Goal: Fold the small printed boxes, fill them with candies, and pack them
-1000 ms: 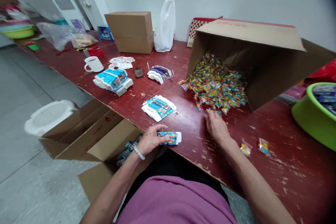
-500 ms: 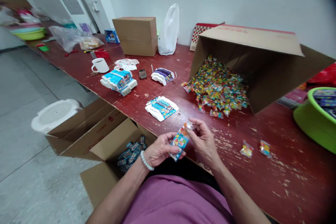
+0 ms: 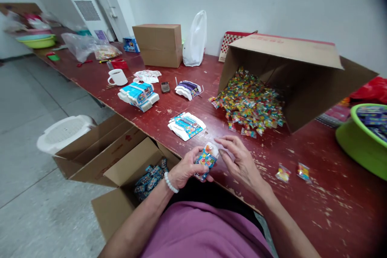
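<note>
My left hand [image 3: 186,169] is closed round a small blue candy box [image 3: 205,160] at the table's front edge. A clear candy packet [image 3: 211,149] with orange sweets pokes out of the box's upper end. Just right of it, my right hand [image 3: 237,157] has its fingers apart and holds nothing. Beyond the hands lies a stack of flat blue cartons [image 3: 187,125]. Two wrapped candies, one yellowish [image 3: 283,173] and one multicoloured [image 3: 303,171], lie to the right. A large tipped cardboard box [image 3: 314,84] spills a heap of wrapped candies [image 3: 250,102] onto the table.
Below the table edge, an open carton [image 3: 116,209] holds filled blue boxes [image 3: 151,179]. Farther back are banded blue cartons [image 3: 139,93], purple cartons [image 3: 188,88], a white mug [image 3: 117,77] and a closed cardboard box [image 3: 159,46]. A green basin [image 3: 352,145] stands at right.
My right hand has let go of the candy packet and drawn slightly right, its fingers spreading. The packet sits lower in the box, which my left hand still holds.
</note>
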`<state>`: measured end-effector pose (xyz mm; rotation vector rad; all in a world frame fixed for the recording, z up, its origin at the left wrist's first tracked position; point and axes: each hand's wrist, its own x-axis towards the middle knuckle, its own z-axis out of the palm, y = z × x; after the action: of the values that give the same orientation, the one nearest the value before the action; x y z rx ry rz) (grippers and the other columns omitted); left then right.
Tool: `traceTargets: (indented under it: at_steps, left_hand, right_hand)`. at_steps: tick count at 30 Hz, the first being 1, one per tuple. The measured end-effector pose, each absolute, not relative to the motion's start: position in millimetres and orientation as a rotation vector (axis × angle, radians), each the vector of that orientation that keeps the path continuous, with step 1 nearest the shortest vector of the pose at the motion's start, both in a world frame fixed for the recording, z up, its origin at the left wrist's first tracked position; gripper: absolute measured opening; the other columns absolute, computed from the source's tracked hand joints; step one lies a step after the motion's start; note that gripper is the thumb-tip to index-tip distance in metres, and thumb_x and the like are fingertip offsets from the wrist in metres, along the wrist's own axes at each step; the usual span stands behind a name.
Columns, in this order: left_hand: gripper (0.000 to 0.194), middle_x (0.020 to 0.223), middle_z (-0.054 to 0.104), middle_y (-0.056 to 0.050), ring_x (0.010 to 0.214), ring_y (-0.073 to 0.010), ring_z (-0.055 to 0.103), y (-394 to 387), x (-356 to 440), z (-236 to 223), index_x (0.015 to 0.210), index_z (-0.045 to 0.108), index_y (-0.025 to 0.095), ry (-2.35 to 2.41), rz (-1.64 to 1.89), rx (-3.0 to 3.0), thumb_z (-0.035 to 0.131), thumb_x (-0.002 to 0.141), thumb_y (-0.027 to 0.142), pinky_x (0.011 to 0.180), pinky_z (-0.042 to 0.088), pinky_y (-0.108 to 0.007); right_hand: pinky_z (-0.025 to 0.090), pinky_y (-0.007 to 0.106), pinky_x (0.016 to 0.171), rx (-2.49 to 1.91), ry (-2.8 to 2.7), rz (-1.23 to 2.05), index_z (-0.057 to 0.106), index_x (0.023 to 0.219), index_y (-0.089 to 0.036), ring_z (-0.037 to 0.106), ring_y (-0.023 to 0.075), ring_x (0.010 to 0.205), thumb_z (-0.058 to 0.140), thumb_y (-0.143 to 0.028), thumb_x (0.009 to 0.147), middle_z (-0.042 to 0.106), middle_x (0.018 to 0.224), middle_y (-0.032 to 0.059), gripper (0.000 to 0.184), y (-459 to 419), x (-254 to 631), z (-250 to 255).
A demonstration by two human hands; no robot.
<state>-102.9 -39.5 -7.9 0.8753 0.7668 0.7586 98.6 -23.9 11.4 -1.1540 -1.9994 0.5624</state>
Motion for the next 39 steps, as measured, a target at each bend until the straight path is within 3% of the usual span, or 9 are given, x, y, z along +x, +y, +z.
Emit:
traceTargets:
  at_steps: [4, 7, 10, 13, 21, 26, 30, 34, 39]
  left_hand:
    - [0.056, 0.087, 0.068, -0.004, 0.062, -0.0168, 0.069, -41, -96, -8, 0.119, 0.055, 0.018, 0.767, 0.804, 0.827, 0.075, 0.067, 0.016, 0.055, 0.052, -0.024]
    - [0.053, 0.078, 0.066, -0.001, 0.055, -0.0131, 0.064, -39, -93, -8, 0.113, 0.059, 0.016, 0.787, 0.877, 0.757, 0.077, 0.063, 0.014, 0.054, 0.050, -0.023]
    - [0.042, 0.079, 0.068, -0.005, 0.048, -0.0151, 0.062, -35, -90, -5, 0.109, 0.061, 0.014, 0.786, 0.920, 0.618, 0.072, 0.075, 0.037, 0.046, 0.048, -0.026]
    - [0.046, 0.082, 0.071, -0.009, 0.049, -0.0174, 0.063, -32, -86, -4, 0.106, 0.064, 0.012, 0.799, 0.933, 0.442, 0.058, 0.084, 0.052, 0.043, 0.049, -0.028]
    - [0.038, 0.069, 0.068, -0.004, 0.047, -0.0136, 0.060, -38, -76, -10, 0.097, 0.066, 0.012, 0.984, 1.033, 0.490, 0.068, 0.079, 0.046, 0.040, 0.049, -0.024]
    - [0.048, 0.066, 0.066, -0.002, 0.043, -0.0140, 0.060, -39, -74, -6, 0.109, 0.063, 0.013, 0.940, 1.016, 0.565, 0.065, 0.082, 0.052, 0.039, 0.050, -0.024]
    - [0.053, 0.070, 0.066, -0.003, 0.042, -0.0159, 0.062, -38, -78, -1, 0.118, 0.061, 0.017, 0.831, 0.915, 0.517, 0.056, 0.086, 0.059, 0.036, 0.047, -0.024]
    - [0.046, 0.074, 0.066, -0.003, 0.042, -0.0159, 0.061, -36, -80, 3, 0.115, 0.063, 0.018, 0.797, 0.883, 0.488, 0.059, 0.086, 0.054, 0.034, 0.047, -0.025]
    - [0.040, 0.075, 0.066, -0.002, 0.046, -0.0139, 0.061, -38, -76, 3, 0.114, 0.065, 0.019, 0.860, 0.947, 0.526, 0.062, 0.085, 0.046, 0.038, 0.048, -0.023]
  right_hand:
    - [0.045, 0.047, 0.099, -1.117, -2.131, 0.622, 0.072, 0.109, -0.029, 0.054, 0.0275, 0.115, 0.053, -0.026, 0.095, 0.056, 0.124, 0.0098, 0.024, -30, 93, 10]
    - [0.048, 0.043, 0.096, -1.097, -1.988, 0.759, 0.067, 0.115, -0.029, 0.057, 0.0249, 0.111, 0.055, -0.029, 0.094, 0.055, 0.127, 0.0090, 0.024, -33, 89, 5]
    - [0.053, 0.037, 0.082, -1.179, -1.717, 0.764, 0.062, 0.117, -0.027, 0.061, 0.0214, 0.097, 0.063, -0.034, 0.089, 0.054, 0.128, 0.0097, 0.029, -33, 86, -3]
    - [0.053, 0.036, 0.078, -1.182, -1.665, 0.776, 0.067, 0.106, -0.026, 0.062, 0.0217, 0.094, 0.067, -0.036, 0.087, 0.058, 0.121, 0.0093, 0.022, -32, 83, -12]
    - [0.051, 0.036, 0.086, -1.068, -1.554, 0.998, 0.075, 0.083, -0.023, 0.065, 0.0220, 0.094, 0.067, -0.037, 0.086, 0.066, 0.102, 0.0078, 0.016, -33, 74, -13]
    - [0.054, 0.031, 0.073, -1.085, -1.206, 1.297, 0.068, 0.109, -0.022, 0.065, 0.0187, 0.078, 0.077, -0.039, 0.075, 0.071, 0.089, 0.0034, 0.039, -26, 70, -8]
    - [0.053, 0.033, 0.076, -1.090, -1.417, 1.304, 0.073, 0.091, -0.019, 0.067, 0.0203, 0.081, 0.070, -0.040, 0.084, 0.073, 0.094, 0.0068, 0.022, -24, 77, 1]
    - [0.051, 0.034, 0.082, -0.973, -1.663, 1.193, 0.072, 0.089, -0.021, 0.066, 0.0213, 0.091, 0.063, -0.037, 0.090, 0.072, 0.102, 0.0065, 0.018, -23, 86, 7]
    - [0.052, 0.032, 0.075, -1.098, -1.609, 1.234, 0.071, 0.086, -0.020, 0.068, 0.0195, 0.080, 0.066, -0.037, 0.087, 0.074, 0.089, 0.0042, 0.018, -21, 85, 5]
